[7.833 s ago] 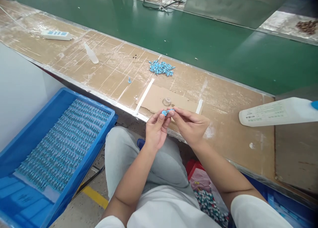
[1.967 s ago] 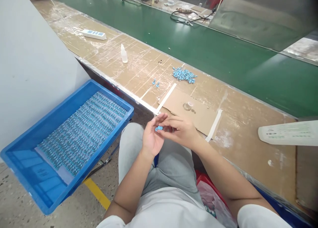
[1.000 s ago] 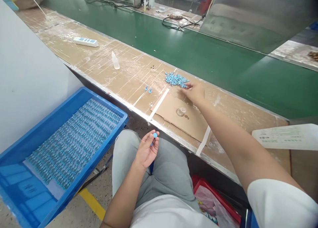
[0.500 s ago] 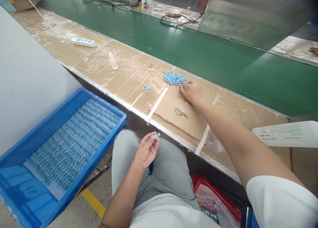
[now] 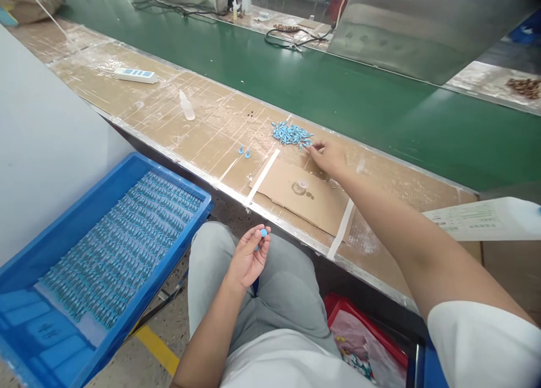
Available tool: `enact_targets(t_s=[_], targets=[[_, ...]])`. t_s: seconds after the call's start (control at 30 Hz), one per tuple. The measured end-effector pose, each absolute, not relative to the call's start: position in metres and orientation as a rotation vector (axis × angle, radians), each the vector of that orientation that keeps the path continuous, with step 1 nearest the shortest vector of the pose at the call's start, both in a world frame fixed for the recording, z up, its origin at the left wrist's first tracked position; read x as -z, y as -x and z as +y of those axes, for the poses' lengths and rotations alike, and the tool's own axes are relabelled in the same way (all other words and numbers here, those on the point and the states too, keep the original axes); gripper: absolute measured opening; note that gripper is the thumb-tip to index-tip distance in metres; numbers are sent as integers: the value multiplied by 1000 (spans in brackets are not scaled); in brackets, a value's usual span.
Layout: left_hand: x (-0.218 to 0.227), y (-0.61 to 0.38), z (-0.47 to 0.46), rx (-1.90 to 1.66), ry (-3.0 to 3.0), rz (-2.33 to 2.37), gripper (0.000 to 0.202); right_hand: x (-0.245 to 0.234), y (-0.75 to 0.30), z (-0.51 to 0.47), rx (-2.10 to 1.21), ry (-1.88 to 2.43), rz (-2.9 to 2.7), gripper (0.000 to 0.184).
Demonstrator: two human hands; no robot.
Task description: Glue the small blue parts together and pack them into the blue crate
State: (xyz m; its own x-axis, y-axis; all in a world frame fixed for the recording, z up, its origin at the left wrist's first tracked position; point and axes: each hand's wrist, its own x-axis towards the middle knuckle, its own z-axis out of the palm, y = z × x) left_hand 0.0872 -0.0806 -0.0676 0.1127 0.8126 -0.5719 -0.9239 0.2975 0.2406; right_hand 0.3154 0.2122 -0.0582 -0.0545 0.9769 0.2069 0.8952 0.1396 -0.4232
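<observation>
Moved from the left hand (image 5: 249,259) to the edge of the blue pile (image 5: 291,132), the right hand (image 5: 329,155), grip indiscernible to me, risked scattering it through hasty picking; the left pinched a blue piece (image 5: 264,232).

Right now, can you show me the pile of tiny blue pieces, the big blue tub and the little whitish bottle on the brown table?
Pile of tiny blue pieces (image 5: 291,134): head view, middle of the heap.
Big blue tub (image 5: 84,216): head view, inside wall.
Little whitish bottle (image 5: 187,108): head view, its body.

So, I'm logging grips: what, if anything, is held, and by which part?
Left hand: blue piece, near its round end. Right hand, at pile: unclear.
</observation>
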Motion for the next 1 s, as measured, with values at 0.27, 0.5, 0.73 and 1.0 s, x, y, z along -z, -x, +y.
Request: enact_targets(t_s=[0.27, 0.5, 0.73, 1.0], targets=[[65, -87, -82, -1304, 203, 714, 14, 56, -290, 230, -296, 1862, -1938, 19], [66, -83, -83, -1314, 191, 719, 16, 55, -281, 249, -409, 1958, -1994, 7], [70, -85, -86, -1271, 145, 712, 18, 56, -294, 236, -413, 1859, -2147, 9], [71, -90, -89, -1267, 115, 685, 18, 45, -318, 193, -1360, 1304, -1479, 28]])
